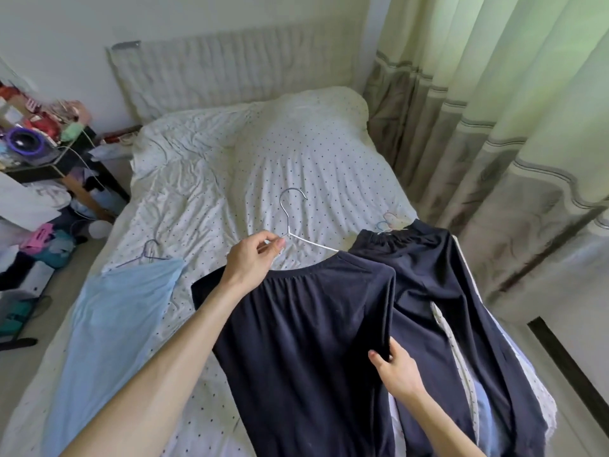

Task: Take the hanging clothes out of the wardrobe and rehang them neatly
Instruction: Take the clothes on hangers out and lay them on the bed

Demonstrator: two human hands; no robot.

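Right hand: grip pinches the side edge of the navy garment, which lies flat on the bed. Left hand: grip pinches the white wire hanger at its neck. One hanger arm runs under the garment's top hem. Second navy garment lies just right, partly overlapped. Light blue garment with purple hanger lies at the bed's left edge. Farther out, a cluttered surface stands left of the bed and a curtain hangs close along its right side.
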